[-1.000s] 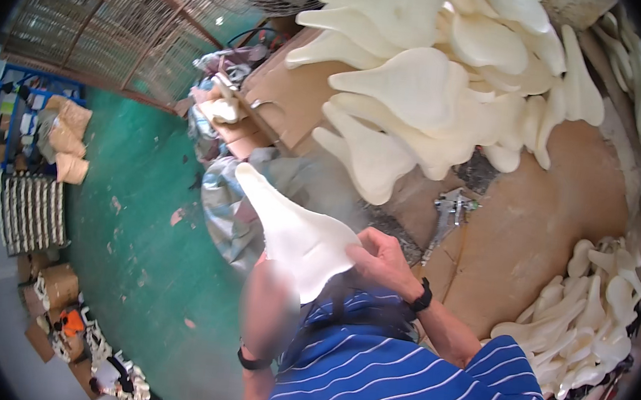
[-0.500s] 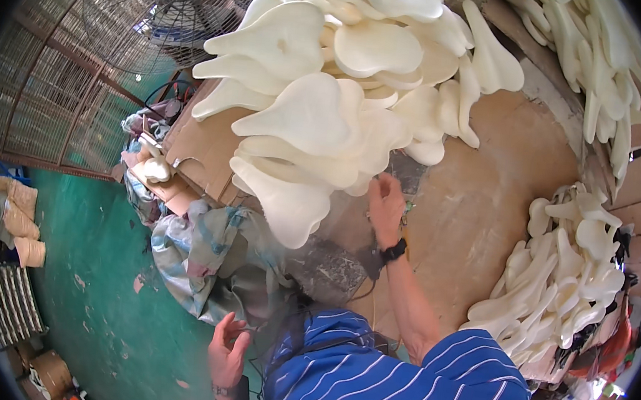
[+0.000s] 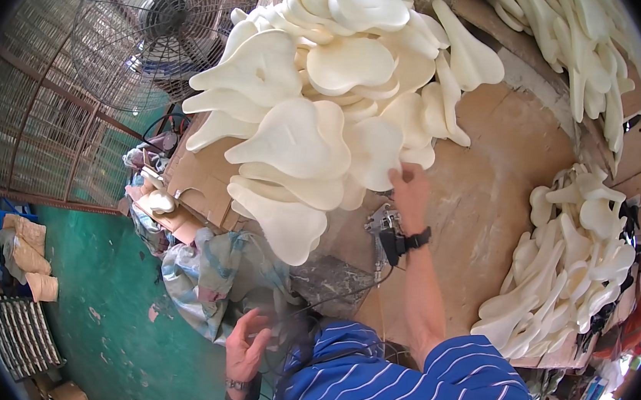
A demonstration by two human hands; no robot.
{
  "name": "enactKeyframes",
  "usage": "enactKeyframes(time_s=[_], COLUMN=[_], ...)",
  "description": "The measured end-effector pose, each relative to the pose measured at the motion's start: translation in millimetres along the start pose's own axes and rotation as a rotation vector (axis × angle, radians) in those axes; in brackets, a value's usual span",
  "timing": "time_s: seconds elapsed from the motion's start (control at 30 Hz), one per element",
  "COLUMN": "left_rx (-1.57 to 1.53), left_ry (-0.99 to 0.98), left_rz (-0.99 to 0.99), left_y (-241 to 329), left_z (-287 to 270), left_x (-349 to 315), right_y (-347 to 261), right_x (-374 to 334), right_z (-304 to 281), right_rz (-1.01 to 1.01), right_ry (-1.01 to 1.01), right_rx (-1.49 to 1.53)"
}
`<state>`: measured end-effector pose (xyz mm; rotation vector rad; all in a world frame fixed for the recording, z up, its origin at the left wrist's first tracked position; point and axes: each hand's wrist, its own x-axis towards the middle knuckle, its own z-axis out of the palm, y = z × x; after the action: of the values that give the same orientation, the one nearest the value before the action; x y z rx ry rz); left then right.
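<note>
A large heap of cream saddle-shaped foam pads (image 3: 293,137) lies on the cardboard-covered table. My right hand (image 3: 411,199) is closed at the near right edge of one bicycle saddle foam pad (image 3: 372,152), with fingertips curled against its rim. Just below that hand is a small metal-and-black device (image 3: 383,235) with a cable, close to my wristband. My left hand (image 3: 246,346) hangs lower down, left of my body. Its fingers are apart and loosely bent, with nothing in them.
More foam pads (image 3: 559,261) are piled at the right, and others (image 3: 584,52) at the far right. Bare cardboard (image 3: 484,185) covers the table between piles. A caged fan (image 3: 166,19) stands far left. A woven plastic sheet (image 3: 205,278) bunches beside the table above the green floor (image 3: 99,294).
My right hand has moved slightly up and right, onto the pad's edge, and that pad has shifted. The metal device now shows plainly below it. My left hand stays raised and empty.
</note>
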<state>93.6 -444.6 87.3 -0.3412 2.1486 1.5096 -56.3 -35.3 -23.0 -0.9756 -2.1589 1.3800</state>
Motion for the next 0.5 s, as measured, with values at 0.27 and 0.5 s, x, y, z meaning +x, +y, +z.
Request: enactKeyframes(time_s=[0.27,0.5], left_rx=[-0.053,-0.122], left_ry=[0.012,-0.089], left_rz=[-0.019,-0.014], left_y=[-31,-22], left_z=[-8,3], left_x=[1,10], right_y=[-39,-58], right_x=[-45,-97], right_z=[-115,-155], right_rz=[0.1,0.036], right_ry=[0.141,0.047], right_rx=[0.153,0.627])
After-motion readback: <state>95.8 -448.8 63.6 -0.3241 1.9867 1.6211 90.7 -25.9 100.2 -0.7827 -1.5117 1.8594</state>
